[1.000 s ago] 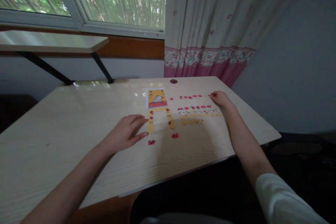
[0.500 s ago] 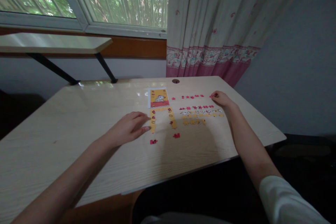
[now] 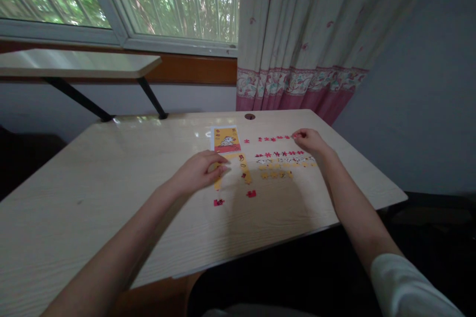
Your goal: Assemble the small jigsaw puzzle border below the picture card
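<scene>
My right hand [image 3: 309,140] pinches a red puzzle piece [image 3: 296,135] at the right end of the upper row of red pieces [image 3: 273,139]. Fingers apart, my left hand [image 3: 203,171] is over the left side of a partly joined yellow puzzle border [image 3: 243,166] and covers some of it. Just behind that border lies the picture card [image 3: 226,141], showing a white animal on yellow and red. Two red corner pieces, one on the left [image 3: 218,202] and one on the right [image 3: 252,193], lie in front of the border.
Right of the border are rows of loose red [image 3: 284,154], white [image 3: 286,160] and yellow pieces [image 3: 275,175]. A cable hole [image 3: 250,117] is near the back edge of the desk [image 3: 148,158]. A raised shelf [image 3: 85,64] stands back left; a curtain [image 3: 297,34] hangs behind.
My left hand has moved right and slightly away from me, over the border's left side. The right hand has shifted a little left with the red piece, closer to the upper row.
</scene>
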The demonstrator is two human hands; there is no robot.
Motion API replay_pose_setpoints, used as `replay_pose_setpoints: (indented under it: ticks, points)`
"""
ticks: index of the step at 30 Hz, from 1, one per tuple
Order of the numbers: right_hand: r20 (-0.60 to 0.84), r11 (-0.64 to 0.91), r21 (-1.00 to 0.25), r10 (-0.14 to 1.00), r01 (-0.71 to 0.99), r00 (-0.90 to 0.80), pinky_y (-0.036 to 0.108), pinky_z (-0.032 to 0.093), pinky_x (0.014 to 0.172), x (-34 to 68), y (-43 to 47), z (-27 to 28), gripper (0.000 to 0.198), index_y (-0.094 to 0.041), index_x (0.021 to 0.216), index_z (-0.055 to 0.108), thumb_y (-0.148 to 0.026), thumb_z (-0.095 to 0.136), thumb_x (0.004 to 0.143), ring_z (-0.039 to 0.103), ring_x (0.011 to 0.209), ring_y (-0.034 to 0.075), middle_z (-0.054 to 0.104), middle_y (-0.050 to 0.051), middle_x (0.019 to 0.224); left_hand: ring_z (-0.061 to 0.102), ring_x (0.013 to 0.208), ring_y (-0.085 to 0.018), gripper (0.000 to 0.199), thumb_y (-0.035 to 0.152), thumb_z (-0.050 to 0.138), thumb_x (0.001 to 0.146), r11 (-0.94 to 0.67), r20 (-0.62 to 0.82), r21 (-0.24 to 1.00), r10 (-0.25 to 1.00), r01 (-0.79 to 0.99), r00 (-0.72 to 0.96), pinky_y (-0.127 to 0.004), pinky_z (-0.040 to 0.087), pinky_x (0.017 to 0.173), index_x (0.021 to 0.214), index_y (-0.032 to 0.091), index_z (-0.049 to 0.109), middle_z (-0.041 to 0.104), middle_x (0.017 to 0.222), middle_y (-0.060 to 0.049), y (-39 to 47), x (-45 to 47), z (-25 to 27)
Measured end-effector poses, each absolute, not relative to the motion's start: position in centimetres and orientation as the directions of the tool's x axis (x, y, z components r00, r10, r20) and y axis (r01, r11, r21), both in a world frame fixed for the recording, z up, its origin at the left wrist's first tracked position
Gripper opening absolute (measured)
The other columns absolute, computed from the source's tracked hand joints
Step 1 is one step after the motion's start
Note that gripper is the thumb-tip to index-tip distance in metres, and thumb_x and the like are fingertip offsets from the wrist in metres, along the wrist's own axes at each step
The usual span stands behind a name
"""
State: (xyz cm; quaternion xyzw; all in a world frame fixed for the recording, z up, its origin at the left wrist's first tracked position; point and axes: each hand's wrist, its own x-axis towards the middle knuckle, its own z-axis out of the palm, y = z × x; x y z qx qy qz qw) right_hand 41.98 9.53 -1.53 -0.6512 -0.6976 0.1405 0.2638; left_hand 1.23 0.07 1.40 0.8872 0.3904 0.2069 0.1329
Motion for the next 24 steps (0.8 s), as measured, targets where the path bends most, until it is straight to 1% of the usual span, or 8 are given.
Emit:
replay_pose_setpoints:
  ticks: [1,3,5,7,11,16,19,24]
  points:
    - [0.213,0.123,-0.565,0.977,0.816,0.0,0.024,0.041,0.062,41.0,9.2,-1.1,0.024,-0.013,0.09,0.069,-0.021,0.054,0.072,0.054,0.065,0.013,0.067,0.005,0.075,0.062,0.091,-0.022,0.031,0.037,0.045,0.089,-0.652,0.274,0.431,0.753,0.624,0.598,-0.038,0.049,0.083,0.1,0.017,0.067,0.069,0.098,-0.01,-0.2,1.4,1.2]
    - [0.239,0.206,-0.622,0.969,0.756,-0.068,0.025,0.043,0.064,38.6,8.5,-0.3,0.022,-0.014,0.087,0.068,-0.022,0.057,0.07,0.055,0.066,0.013,0.067,0.005,0.076,0.063,0.087,-0.021,0.028,0.036,0.047,0.089,-0.639,0.293,0.489,0.761,0.593,0.579,-0.036,0.049,0.08,0.095,0.018,0.068,0.07,0.093,-0.009,-0.7,1.7,0.7]
    - [0.258,0.307,-0.73,0.951,0.611,-0.17,0.025,0.044,0.066,35.8,7.6,0.2,0.019,-0.014,0.084,0.066,-0.026,0.061,0.07,0.057,0.068,0.013,0.067,0.005,0.079,0.063,0.083,-0.02,0.025,0.034,0.048,0.088,-0.631,0.32,0.532,0.767,0.564,0.556,-0.035,0.05,0.077,0.09,0.018,0.068,0.07,0.09,-0.008,-1.1,2.0,0.2]
    - [0.249,0.341,-0.837,0.934,0.427,-0.258,0.025,0.046,0.064,32.9,6.3,0.3,0.022,-0.015,0.084,0.064,-0.032,0.065,0.07,0.058,0.066,0.012,0.066,0.004,0.078,0.063,0.081,-0.019,0.022,0.031,0.049,0.087,-0.604,0.341,0.582,0.789,0.545,0.51,-0.033,0.05,0.073,0.089,0.019,0.068,0.07,0.088,-0.008,-1.5,2.4,-0.2]
    - [0.231,0.34,-0.92,0.872,0.196,-0.431,0.025,0.047,0.061,28.0,3.3,-0.2,0.037,-0.019,0.1,0.065,-0.042,0.068,0.071,0.058,0.064,0.011,0.065,0.001,0.075,0.061,0.073,-0.016,0.019,0.032,0.054,0.085,-0.497,0.338,0.7,0.863,0.513,0.375,-0.03,0.049,0.069,0.085,0.019,0.069,0.07,0.085,-0.005,-2.2,3.4,-0.4]
    - [0.255,0.351,-0.925,0.858,0.147,-0.447,0.025,0.046,0.058,25.3,0.8,-0.9,0.035,-0.021,0.098,0.068,-0.047,0.068,0.073,0.057,0.063,0.011,0.068,0.002,0.079,0.058,0.069,-0.015,0.021,0.037,0.061,0.081,-0.45,0.325,0.777,0.885,0.44,0.333,-0.028,0.046,0.066,0.084,0.019,0.071,0.069,0.08,-0.004,-2.7,4.3,-0.6]
    - [0.26,0.337,-0.935,0.863,0.109,-0.433,0.025,0.047,0.058,24.8,0.3,-1.1,0.036,-0.022,0.095,0.067,-0.048,0.07,0.071,0.058,0.061,0.011,0.069,0.001,0.075,0.057,0.067,-0.015,0.021,0.037,0.062,0.08,-0.427,0.315,0.807,0.896,0.409,0.313,-0.027,0.044,0.063,0.08,0.018,0.071,0.068,0.077,-0.004,-2.8,4.7,-1.0]
    - [0.225,0.315,-0.935,0.884,0.166,-0.411,0.027,0.049,0.062,24.5,0.1,-1.1,0.037,-0.022,0.087,0.065,-0.05,0.075,0.065,0.062,0.061,0.013,0.068,-0.001,0.068,0.05,0.057,-0.012,0.025,0.04,0.063,0.078,-0.349,0.277,0.878,0.929,0.328,0.246,-0.025,0.039,0.053,0.077,0.016,0.07,0.065,0.072,-0.004,-2.7,5.1,-1.5]
